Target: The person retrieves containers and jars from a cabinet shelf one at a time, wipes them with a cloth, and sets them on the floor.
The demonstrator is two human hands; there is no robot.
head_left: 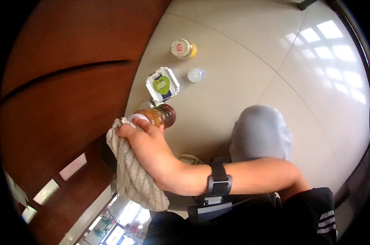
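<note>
My right hand [146,136] reaches across from the right, its fingers curled round the white-lidded end of a jar [162,116] with brown contents. The jar lies tilted on its side, its base pointing right. A grey-beige ribbed towel [134,171] hangs beneath the hand, bunched at the thumb and against the lid. My left hand does not show. Just past the jar sits a square food container [171,79] with a white clip lid and a green label. Another lidded jar [146,105] is partly hidden behind the held one.
A round tub [180,48] with a yellow side and a small clear bottle [195,75] stand farther out on the pale tiled floor [234,53]. Dark wooden cabinet fronts [66,94] run along the left. My grey-clad knee [261,132] rises at the centre right.
</note>
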